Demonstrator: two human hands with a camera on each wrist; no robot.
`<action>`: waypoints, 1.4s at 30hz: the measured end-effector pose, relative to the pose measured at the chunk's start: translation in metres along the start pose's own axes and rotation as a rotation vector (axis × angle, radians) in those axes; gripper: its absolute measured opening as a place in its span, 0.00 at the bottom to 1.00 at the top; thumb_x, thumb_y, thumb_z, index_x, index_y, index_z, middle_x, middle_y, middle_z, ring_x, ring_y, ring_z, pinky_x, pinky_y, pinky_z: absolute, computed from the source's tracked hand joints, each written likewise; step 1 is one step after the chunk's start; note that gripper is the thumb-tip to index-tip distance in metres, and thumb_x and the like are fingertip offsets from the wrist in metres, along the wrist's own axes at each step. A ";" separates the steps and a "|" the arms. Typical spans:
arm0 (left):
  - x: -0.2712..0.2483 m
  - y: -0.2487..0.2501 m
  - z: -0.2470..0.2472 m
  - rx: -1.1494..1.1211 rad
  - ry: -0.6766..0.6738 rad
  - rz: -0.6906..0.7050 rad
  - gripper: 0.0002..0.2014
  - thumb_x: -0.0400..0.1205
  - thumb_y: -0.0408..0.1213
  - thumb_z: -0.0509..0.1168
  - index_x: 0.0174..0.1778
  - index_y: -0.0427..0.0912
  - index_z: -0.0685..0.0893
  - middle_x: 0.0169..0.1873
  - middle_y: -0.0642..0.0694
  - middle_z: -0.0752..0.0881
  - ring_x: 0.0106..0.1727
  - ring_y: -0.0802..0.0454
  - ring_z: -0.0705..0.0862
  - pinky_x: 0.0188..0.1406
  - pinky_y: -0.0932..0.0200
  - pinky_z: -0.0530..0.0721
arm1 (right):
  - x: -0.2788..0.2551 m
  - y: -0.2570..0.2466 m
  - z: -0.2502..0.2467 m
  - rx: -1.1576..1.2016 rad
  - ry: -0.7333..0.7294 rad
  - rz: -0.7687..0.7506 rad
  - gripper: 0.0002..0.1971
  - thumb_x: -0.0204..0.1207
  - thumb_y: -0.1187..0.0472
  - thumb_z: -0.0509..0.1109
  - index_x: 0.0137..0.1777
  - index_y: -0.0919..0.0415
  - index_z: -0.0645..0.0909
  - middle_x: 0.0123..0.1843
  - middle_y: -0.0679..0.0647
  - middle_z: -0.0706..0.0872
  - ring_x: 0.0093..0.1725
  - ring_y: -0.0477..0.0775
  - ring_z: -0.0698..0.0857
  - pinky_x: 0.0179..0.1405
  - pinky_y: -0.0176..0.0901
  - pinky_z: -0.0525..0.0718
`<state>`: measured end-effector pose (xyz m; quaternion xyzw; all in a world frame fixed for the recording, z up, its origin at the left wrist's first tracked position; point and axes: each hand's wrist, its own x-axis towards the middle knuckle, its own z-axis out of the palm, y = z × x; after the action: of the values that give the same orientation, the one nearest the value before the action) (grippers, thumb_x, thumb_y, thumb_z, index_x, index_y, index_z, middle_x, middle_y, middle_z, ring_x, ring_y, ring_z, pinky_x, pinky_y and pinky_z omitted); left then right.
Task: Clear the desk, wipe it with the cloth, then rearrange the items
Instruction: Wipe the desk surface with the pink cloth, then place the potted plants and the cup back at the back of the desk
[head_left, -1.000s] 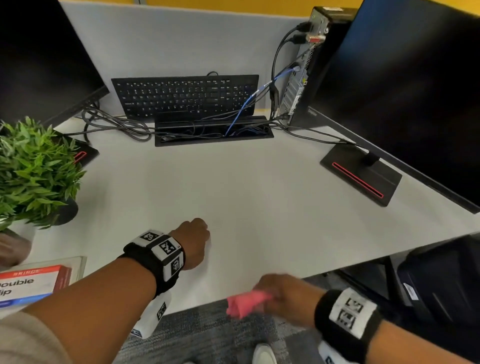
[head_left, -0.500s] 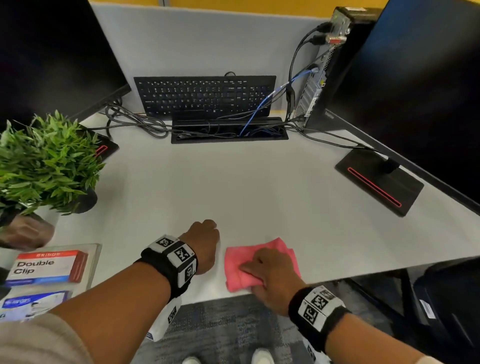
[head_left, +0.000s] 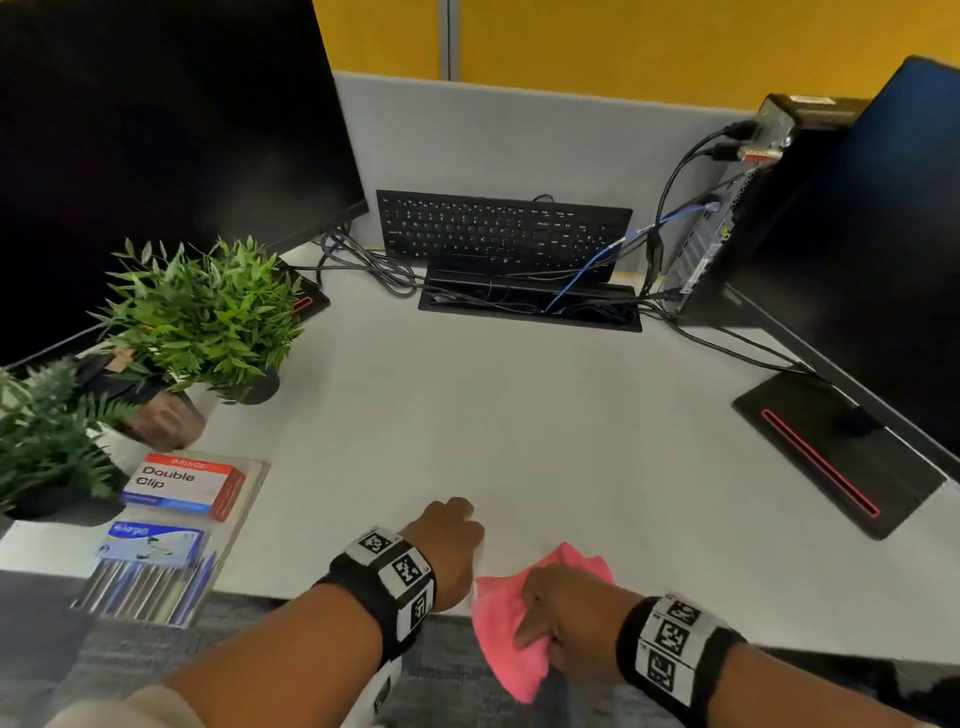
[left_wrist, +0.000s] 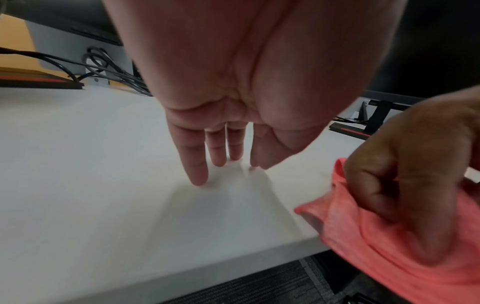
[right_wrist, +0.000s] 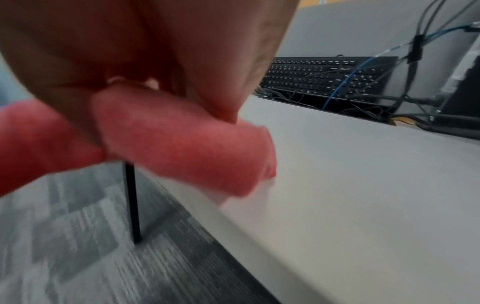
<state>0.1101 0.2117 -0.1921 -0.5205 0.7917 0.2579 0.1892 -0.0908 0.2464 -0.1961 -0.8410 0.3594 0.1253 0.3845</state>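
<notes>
Cloth (head_left: 524, 618), pink and bunched, sits right at the near edge of the white desk (head_left: 519, 415), part of it on the surface and part hanging over the lip toward the grey carpet. Right hand (head_left: 566, 608) has its fingers curled round it, gripping a fold; the right wrist view shows the fabric pinched under the fingers (right_wrist: 207, 92). Left hand (head_left: 447, 545) is just beside it, holding nothing, straight fingers pointing down with their tips touching the desk, as the left wrist view shows (left_wrist: 197, 164). At the left edge, two green plants (head_left: 202, 317) stand near a clear tray (head_left: 249, 499) carrying a "Double Clip" box (head_left: 182, 483) and pens. A black keyboard (head_left: 498, 228) stands propped against the back partition, and monitors flank both sides.
</notes>
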 end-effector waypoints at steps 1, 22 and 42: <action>-0.001 0.001 0.000 0.001 -0.008 0.000 0.20 0.81 0.32 0.57 0.70 0.41 0.74 0.79 0.43 0.61 0.78 0.42 0.65 0.72 0.44 0.75 | -0.002 0.000 -0.002 0.027 -0.038 -0.010 0.18 0.72 0.72 0.64 0.58 0.61 0.90 0.56 0.57 0.91 0.60 0.52 0.86 0.55 0.10 0.62; -0.027 0.001 0.007 -0.162 0.136 -0.096 0.15 0.78 0.33 0.64 0.61 0.41 0.79 0.58 0.39 0.75 0.58 0.39 0.79 0.51 0.46 0.82 | 0.026 0.009 -0.015 -0.082 0.613 0.260 0.15 0.64 0.68 0.74 0.46 0.48 0.90 0.41 0.49 0.87 0.45 0.58 0.85 0.48 0.45 0.77; -0.176 -0.199 0.016 -0.498 0.671 -0.539 0.10 0.77 0.45 0.58 0.39 0.43 0.80 0.39 0.45 0.87 0.43 0.42 0.85 0.39 0.54 0.82 | 0.214 -0.232 -0.057 0.269 0.482 0.082 0.08 0.76 0.61 0.70 0.51 0.54 0.89 0.48 0.46 0.88 0.49 0.47 0.85 0.52 0.34 0.81</action>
<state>0.3619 0.2849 -0.1469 -0.7903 0.5607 0.1993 -0.1463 0.2201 0.1997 -0.1329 -0.7726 0.4877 -0.1116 0.3909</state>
